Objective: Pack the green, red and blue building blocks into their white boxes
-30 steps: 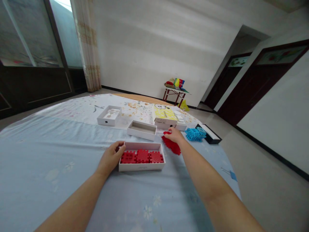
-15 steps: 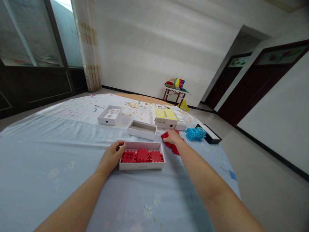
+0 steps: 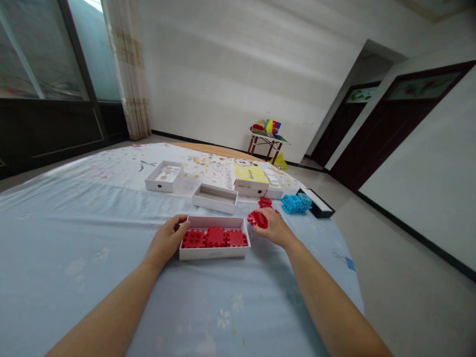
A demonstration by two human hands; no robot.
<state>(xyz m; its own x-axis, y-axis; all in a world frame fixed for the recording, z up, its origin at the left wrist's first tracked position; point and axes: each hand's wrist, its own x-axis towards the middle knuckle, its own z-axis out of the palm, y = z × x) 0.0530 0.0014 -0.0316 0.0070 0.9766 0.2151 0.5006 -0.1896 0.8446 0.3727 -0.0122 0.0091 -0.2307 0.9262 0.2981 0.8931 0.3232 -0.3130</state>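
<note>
Left hand [image 3: 165,241] grip resting on white box [image 3: 213,252] end, right hand [image 3: 273,227] grip closed on red blocks [image 3: 257,219]

The only camera rides on my head, facing forward and tilted down along my forearms over the blue sheet [image 3: 92,233]. My left hand [image 3: 165,243], at the white box [image 3: 213,253], and my right hand [image 3: 274,229], closed on a red block [image 3: 257,219], sit close, mid-picture. The view is wide: window [image 3: 33,59] at left, far wall [image 3: 230,74] ahead, doors [image 3: 386,134] at right.
</note>
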